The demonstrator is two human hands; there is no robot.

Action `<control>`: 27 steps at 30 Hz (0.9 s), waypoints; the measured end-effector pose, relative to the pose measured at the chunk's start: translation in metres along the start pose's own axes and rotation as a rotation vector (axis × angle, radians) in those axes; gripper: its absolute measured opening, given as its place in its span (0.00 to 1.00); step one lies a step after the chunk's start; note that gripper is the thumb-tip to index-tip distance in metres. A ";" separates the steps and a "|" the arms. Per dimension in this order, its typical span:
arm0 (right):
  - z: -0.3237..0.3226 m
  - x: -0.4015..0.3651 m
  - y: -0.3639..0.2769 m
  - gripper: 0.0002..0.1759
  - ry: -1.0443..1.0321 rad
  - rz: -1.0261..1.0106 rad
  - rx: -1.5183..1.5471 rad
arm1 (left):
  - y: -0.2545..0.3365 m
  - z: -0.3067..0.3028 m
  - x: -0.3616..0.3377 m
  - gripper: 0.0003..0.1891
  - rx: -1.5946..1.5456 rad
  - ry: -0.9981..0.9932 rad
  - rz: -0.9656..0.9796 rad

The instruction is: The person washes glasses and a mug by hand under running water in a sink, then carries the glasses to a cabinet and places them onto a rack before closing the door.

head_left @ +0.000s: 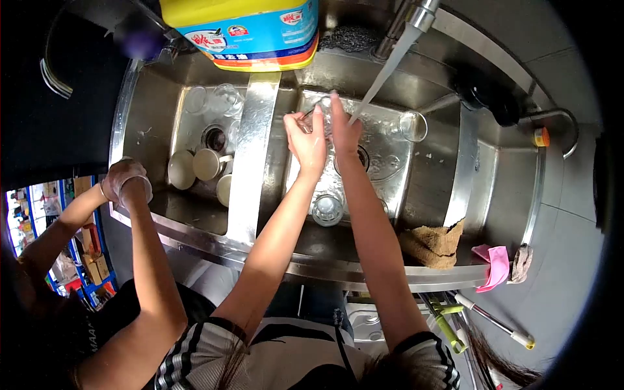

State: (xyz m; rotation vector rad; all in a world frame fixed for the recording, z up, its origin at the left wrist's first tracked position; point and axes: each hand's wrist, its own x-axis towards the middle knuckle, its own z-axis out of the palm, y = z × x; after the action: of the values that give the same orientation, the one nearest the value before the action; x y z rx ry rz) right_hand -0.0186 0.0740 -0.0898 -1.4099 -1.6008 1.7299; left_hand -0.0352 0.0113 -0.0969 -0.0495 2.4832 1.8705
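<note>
Over the middle sink basin (429,188), my left hand (307,142) is wet, with its fingers curled. Close beside it, my right hand (346,133) has one finger pointing up and the others bent. A faint clear curved edge shows between my hands; what they hold is hard to make out. Running water (383,81) falls from the tap (424,14) right by my right hand. In the basin, a clear glass (327,210) stands below my wrists, and another glass (413,126) lies to the right.
The left basin holds cups (207,164) and clear glasses (226,99). At its outer edge are a co-worker's hands (127,179). A yellow and blue jug (253,36) stands behind the divider (250,162). A brown cloth (434,246) and pink cloth (492,266) lie along the front rim.
</note>
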 end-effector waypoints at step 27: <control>-0.032 0.019 0.059 0.25 -0.203 0.461 0.941 | -0.006 0.007 0.003 0.23 0.057 -0.627 -0.042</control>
State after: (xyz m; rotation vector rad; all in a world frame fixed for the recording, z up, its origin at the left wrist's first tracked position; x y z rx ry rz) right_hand 0.0205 0.0901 -0.1458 -1.1473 -0.3445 2.4551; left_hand -0.0378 0.0161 -0.1044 0.4148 2.0720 1.4892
